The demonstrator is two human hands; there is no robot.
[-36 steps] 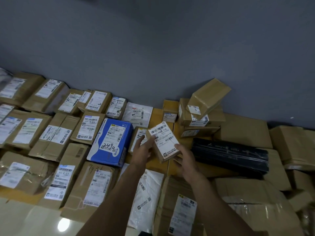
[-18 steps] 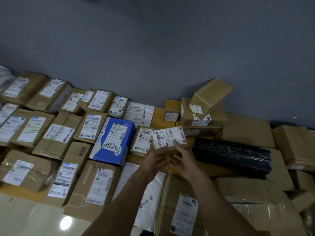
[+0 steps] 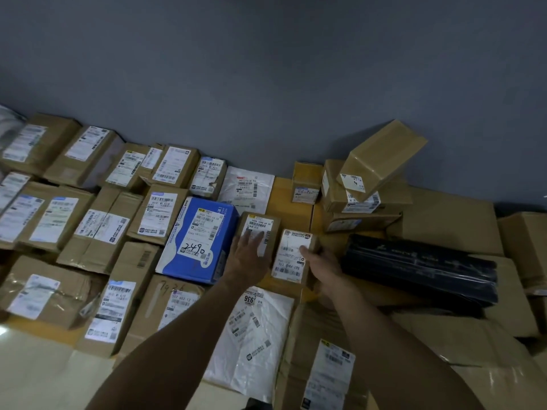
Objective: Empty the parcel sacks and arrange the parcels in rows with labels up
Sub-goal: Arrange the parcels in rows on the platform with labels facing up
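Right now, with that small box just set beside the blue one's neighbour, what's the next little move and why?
Probably let go with the right hand and nudge the small labelled box flush against the brown box under the left hand. Its label already faces up, but it sits slightly askew with a gap in the row.

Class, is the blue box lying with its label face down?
No. The blue box shows its white label, handwritten 2490, facing up.
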